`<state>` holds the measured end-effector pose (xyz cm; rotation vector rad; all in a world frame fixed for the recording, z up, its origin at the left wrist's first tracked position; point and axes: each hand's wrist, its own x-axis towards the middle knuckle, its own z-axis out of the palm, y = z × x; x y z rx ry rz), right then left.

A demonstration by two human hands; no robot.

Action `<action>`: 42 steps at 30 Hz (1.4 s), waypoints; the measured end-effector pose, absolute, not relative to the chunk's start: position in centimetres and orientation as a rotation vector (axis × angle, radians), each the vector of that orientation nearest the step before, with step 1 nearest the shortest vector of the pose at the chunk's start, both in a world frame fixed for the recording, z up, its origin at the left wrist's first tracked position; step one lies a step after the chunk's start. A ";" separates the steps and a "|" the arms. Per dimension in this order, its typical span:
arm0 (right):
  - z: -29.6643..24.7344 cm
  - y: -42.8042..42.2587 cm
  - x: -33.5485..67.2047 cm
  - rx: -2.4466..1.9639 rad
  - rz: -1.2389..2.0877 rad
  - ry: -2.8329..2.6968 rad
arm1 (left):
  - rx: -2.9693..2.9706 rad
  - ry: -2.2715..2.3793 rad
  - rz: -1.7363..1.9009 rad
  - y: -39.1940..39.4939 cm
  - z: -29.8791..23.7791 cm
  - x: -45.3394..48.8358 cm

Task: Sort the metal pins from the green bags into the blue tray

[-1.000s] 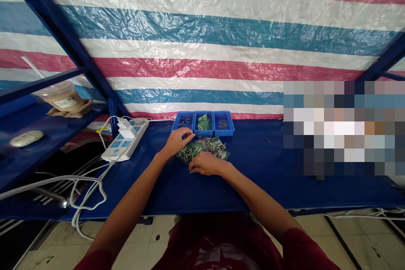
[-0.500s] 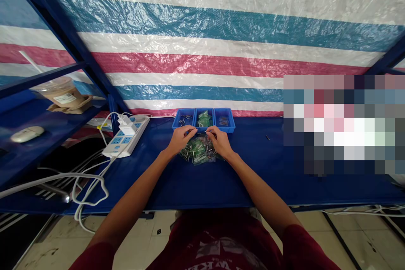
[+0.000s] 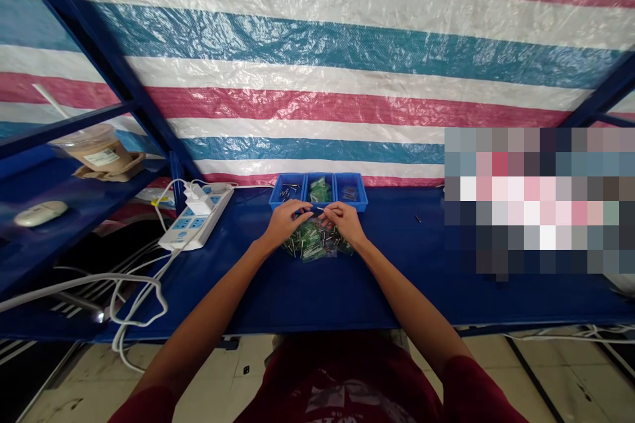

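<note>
Both my hands meet above a heap of small green parts with metal pins (image 3: 316, 242) on the blue bench (image 3: 317, 284). My left hand (image 3: 286, 221) is pinched at its fingertips toward the right hand. My right hand (image 3: 346, 221) pinches a thin metal pin (image 3: 321, 209) whose tip points at the left fingers. Just behind the hands stands a row of three small blue bins (image 3: 318, 191): the left holds metal pins, the middle green parts, the right something dark.
A white power strip (image 3: 197, 218) with plugs and white cables (image 3: 133, 291) lies left of the hands. On the left shelf sit a lidded cup (image 3: 97, 151) and a white mouse (image 3: 40, 213). A striped tarp (image 3: 317, 66) hangs behind. One small pin (image 3: 418, 218) lies at the right.
My right hand rose from the near side of the heap to meet my left hand above it, now pinching a pin. The left hand stayed nearly in place.
</note>
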<state>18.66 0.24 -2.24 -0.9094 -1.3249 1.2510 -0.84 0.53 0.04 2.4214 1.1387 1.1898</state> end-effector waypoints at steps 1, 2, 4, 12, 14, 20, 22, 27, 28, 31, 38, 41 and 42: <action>-2.2 0.1 18.6 -0.920 1.238 -1.338 | 2.437 1.133 1.182 0.5 0.0 -0.8; -2.2 0.1 18.5 -0.933 1.220 -1.356 | 2.454 1.127 1.169 0.5 0.0 -0.8; -2.2 -0.1 18.3 -0.960 1.172 -1.398 | 2.485 1.121 1.130 0.4 0.1 -0.8; -2.2 -0.5 18.0 -1.104 0.964 -1.585 | 2.486 1.104 1.028 0.0 0.6 -0.7; -2.1 -0.6 18.1 -1.129 0.903 -1.632 | 2.483 1.103 1.012 0.0 0.6 -0.7; -1.5 -1.0 18.2 -1.138 0.837 -1.637 | 2.499 1.113 1.005 0.1 0.5 -0.7; -1.4 -1.0 18.3 -1.112 0.853 -1.577 | 2.493 1.129 1.028 0.2 0.5 -0.8; -1.6 -0.9 18.4 -1.032 0.912 -1.490 | 2.454 1.185 1.070 0.3 0.8 -0.9; -1.6 -0.9 18.3 -1.029 0.909 -1.494 | 2.446 1.189 1.077 0.3 0.9 -0.9; -1.7 -0.8 18.3 -1.038 0.891 -1.514 | 2.415 1.194 1.075 0.2 1.0 -0.8; -2.2 -0.6 18.2 -1.035 0.923 -1.533 | 2.353 1.197 1.118 0.0 1.0 -0.7; -2.2 -0.6 18.2 -1.043 0.915 -1.551 | 2.343 1.190 1.148 0.0 1.0 -0.7; -2.2 -0.7 18.2 -1.044 0.911 -1.558 | 2.350 1.184 1.153 0.0 0.9 -0.7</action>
